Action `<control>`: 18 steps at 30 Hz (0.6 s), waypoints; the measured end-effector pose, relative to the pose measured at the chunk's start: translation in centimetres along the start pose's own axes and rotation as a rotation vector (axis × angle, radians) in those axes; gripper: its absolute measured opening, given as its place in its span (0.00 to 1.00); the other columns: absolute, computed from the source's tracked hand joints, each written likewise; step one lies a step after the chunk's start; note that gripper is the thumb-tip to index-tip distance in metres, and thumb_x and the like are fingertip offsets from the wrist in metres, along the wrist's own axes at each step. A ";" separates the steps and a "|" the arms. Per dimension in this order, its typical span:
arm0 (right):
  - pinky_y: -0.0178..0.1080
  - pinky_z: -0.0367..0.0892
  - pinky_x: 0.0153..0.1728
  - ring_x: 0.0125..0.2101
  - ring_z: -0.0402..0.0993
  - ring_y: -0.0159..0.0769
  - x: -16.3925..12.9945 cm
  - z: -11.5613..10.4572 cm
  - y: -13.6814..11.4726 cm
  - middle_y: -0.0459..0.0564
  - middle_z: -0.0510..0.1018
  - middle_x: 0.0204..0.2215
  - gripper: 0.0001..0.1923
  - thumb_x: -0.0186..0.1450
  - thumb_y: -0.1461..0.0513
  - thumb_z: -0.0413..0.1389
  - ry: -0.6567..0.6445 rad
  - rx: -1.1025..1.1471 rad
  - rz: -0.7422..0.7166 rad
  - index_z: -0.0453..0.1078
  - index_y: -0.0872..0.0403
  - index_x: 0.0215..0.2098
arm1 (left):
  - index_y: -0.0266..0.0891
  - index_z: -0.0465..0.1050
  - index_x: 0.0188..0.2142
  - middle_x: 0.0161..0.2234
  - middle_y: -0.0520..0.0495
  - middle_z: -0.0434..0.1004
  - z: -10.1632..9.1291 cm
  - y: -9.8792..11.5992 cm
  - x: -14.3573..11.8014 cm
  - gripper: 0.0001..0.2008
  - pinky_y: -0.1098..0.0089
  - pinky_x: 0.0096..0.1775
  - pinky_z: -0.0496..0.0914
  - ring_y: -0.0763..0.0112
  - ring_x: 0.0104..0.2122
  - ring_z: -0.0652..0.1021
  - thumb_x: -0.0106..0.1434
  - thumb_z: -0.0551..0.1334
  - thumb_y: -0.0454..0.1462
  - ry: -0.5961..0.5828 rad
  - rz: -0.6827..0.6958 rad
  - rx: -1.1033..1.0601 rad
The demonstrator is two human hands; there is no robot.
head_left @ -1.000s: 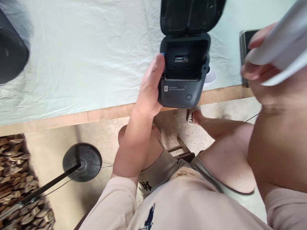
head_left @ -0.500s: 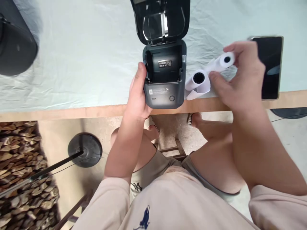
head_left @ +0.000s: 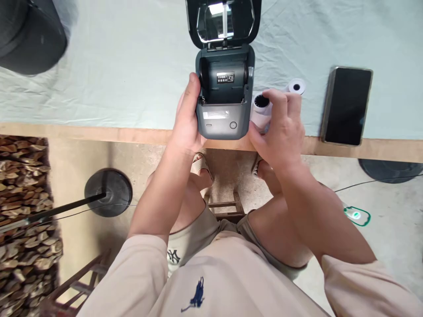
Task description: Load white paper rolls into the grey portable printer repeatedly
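A small dark grey label printer [head_left: 223, 105] stands at the table's near edge with its lid flipped up and its paper bay showing. My left hand [head_left: 188, 121] grips the printer's left side, thumb on the bay's rim. My right hand [head_left: 280, 127] is closed around a white paper roll [head_left: 260, 105] just right of the printer. A second white roll [head_left: 295, 86] lies on the cloth behind my right hand, apart from it.
A pale green cloth [head_left: 132, 75] covers the table, whose wooden edge [head_left: 99, 134] runs across. A black phone [head_left: 346, 105] lies at the right. A dark round object [head_left: 29, 35] sits far left. Below are a black stand base [head_left: 108, 192], a woodpile [head_left: 23, 211] and a stool.
My right hand set the far roll down on the cloth and closed on the roll beside the printer. The view shifted right; my left hand kept its hold on the printer.
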State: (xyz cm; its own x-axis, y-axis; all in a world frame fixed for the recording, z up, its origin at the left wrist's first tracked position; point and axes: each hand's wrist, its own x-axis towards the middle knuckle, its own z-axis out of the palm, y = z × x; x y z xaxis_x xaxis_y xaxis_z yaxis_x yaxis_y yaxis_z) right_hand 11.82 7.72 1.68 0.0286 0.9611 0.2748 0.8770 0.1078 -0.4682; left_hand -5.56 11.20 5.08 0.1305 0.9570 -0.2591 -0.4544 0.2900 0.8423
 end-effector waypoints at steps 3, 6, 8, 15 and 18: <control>0.45 0.73 0.43 0.49 0.70 0.42 0.8 0.9 -0.3 0.53 0.68 0.52 0.23 0.62 0.53 0.60 -0.008 0.016 0.068 0.63 0.47 0.53 | 0.51 0.79 0.52 0.34 0.46 0.83 -0.1 0.2 -0.8 0.23 0.65 0.57 0.75 0.60 0.58 0.78 0.67 0.57 0.57 0.028 0.015 -0.029; 0.47 0.72 0.46 0.48 0.70 0.40 1.3 1.3 -0.4 0.52 0.70 0.50 0.19 0.63 0.54 0.58 0.038 0.070 0.083 0.64 0.47 0.51 | 0.50 0.77 0.54 0.36 0.46 0.84 -0.4 0.2 -1.4 0.25 0.64 0.59 0.73 0.60 0.60 0.76 0.66 0.59 0.58 0.045 0.027 -0.034; 0.44 0.71 0.44 0.44 0.70 0.36 1.4 1.5 -0.2 0.50 0.72 0.48 0.20 0.62 0.56 0.56 0.054 0.110 0.060 0.62 0.46 0.52 | 0.49 0.78 0.54 0.37 0.45 0.84 -0.7 0.0 -1.5 0.25 0.64 0.60 0.73 0.60 0.61 0.75 0.67 0.58 0.57 0.024 0.029 -0.049; 0.34 0.64 0.28 0.32 0.69 0.29 2.6 1.8 1.1 0.52 0.73 0.41 0.28 0.54 0.56 0.49 0.049 0.832 0.302 0.50 0.50 0.52 | 0.49 0.79 0.50 0.39 0.45 0.84 -1.9 -0.6 -0.3 0.22 0.65 0.60 0.73 0.60 0.61 0.75 0.66 0.59 0.57 0.044 0.021 -0.090; 0.36 0.71 0.32 0.42 0.74 0.33 3.0 0.8 1.3 0.53 0.69 0.54 0.31 0.53 0.57 0.46 -0.179 1.097 0.442 0.50 0.47 0.56 | 0.46 0.81 0.46 0.42 0.43 0.84 -2.4 -0.6 0.0 0.22 0.66 0.59 0.74 0.60 0.62 0.75 0.69 0.56 0.55 0.001 0.035 -0.096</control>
State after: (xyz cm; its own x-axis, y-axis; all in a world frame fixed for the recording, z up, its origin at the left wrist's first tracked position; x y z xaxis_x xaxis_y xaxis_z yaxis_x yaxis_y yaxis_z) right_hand 12.66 10.96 1.24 0.0816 0.9819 -0.1708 -0.0719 -0.1651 -0.9837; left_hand -7.43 11.00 3.45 0.1123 0.9665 -0.2308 -0.5407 0.2543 0.8018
